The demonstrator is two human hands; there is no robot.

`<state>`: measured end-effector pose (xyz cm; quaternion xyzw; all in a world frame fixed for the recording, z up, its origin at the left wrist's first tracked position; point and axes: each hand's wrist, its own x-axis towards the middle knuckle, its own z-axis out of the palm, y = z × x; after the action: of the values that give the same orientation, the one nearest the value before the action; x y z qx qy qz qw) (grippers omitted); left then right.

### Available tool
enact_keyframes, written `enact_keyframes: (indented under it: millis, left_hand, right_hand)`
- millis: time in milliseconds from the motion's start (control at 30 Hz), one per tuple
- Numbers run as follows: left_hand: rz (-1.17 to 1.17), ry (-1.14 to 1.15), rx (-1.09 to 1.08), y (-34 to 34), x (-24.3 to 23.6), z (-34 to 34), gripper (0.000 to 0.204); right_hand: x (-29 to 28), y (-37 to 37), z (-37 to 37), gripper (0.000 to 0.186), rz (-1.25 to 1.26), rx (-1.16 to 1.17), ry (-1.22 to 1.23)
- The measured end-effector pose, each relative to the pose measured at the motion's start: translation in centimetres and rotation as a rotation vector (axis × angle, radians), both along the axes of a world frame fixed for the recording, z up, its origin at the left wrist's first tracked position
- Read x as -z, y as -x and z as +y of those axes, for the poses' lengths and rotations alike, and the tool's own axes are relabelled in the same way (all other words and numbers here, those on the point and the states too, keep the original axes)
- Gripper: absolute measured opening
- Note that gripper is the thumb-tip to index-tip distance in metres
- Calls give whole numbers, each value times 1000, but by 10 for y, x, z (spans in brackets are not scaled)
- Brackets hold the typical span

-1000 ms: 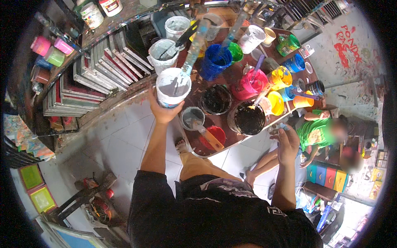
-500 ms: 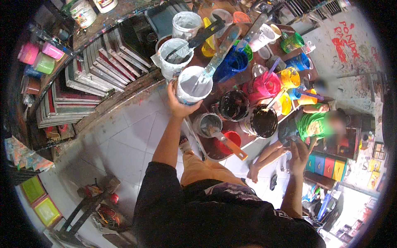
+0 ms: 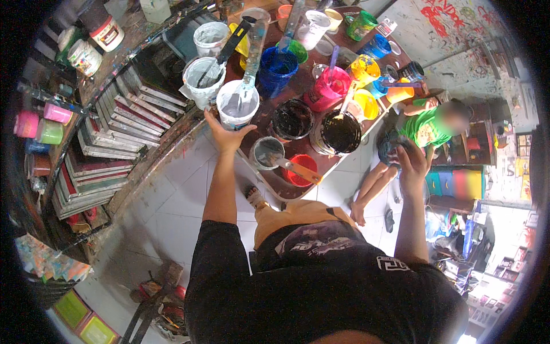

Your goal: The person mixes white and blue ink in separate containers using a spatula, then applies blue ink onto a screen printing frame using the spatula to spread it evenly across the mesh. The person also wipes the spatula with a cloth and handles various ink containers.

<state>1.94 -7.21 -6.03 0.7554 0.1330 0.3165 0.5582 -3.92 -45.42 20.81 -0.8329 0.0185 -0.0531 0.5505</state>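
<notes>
My left hand (image 3: pixel 227 137) is spread open at the near side of a white bucket (image 3: pixel 236 121), thumb and fingers apart around its lower wall. Pale grey paint fills the bucket, and a long paint-smeared spatula (image 3: pixel 252 60) leans in it. Just behind stands another white bucket (image 3: pixel 195 94) with a black-handled scraper (image 3: pixel 234 39). Held up at the right, my right hand (image 3: pixel 413 167) has bent, closed fingers; whatever they hold is hard to make out against the dark clothing behind. Closest to me on the table are a grey-smeared tub (image 3: pixel 264 163) and a red tub (image 3: pixel 299 183), an orange-handled spatula (image 3: pixel 302 171) across them.
Black (image 3: pixel 292 137), blue (image 3: pixel 269 89), pink (image 3: pixel 321 100) and yellow (image 3: pixel 366 71) paint tubs crowd the brown table (image 3: pixel 275 186). Framed screens (image 3: pixel 129 123) stack on the left shelf. A person in a green shirt (image 3: pixel 427 127) sits at the right, legs near the table.
My left hand has loosened from the white bucket, which now stands beside the other white ones. My right hand has risen in the picture. The whole view has shifted.
</notes>
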Motion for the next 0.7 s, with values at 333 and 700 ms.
enact_keyframes:
  millis: [333,700]
  left_hand:
    - [-1,74,-320,98,27,18,99]
    - [-45,89,-928,249,-46,-63,67]
  right_hand:
    - [-16,-146,69,39,-66,-292,-237]
    - [68,-364,199,59,157,-692,17]
